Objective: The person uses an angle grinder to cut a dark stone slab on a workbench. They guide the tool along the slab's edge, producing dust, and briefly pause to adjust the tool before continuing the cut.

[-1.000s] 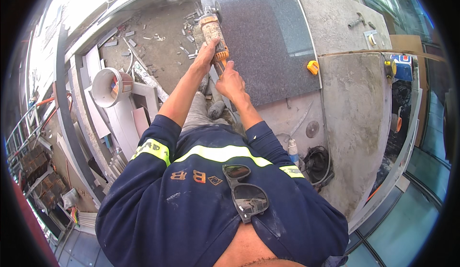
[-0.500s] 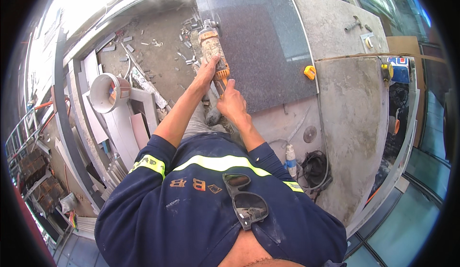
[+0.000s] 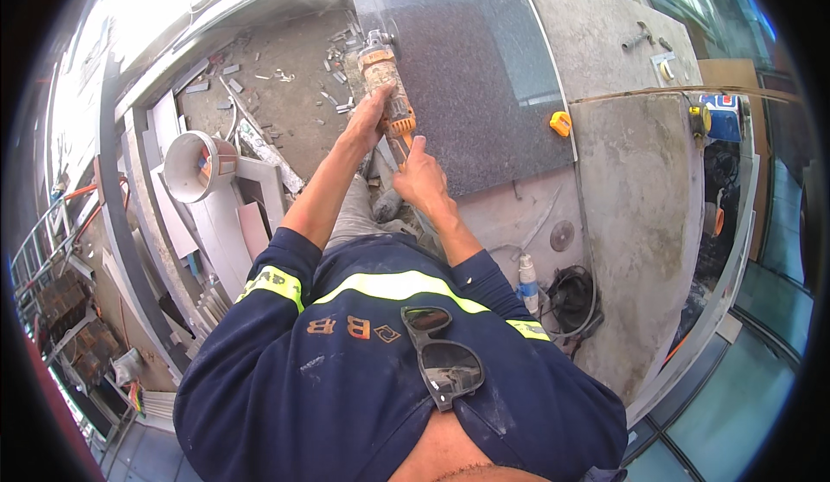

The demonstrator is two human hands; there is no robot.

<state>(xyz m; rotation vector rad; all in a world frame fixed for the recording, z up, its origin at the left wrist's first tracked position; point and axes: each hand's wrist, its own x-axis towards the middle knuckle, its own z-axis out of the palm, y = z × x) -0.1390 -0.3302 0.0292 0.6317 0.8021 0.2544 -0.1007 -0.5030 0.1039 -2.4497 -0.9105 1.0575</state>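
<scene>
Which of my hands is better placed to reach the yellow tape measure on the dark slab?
Probably your right hand: it's nearer the yellow tape measure, gripping the rear of the grinder. Your left hand is farther off, around its body. Both are occupied.

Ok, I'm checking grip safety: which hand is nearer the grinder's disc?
The left hand, around the grinder; the right hand is farther back, at its rear end.
</scene>
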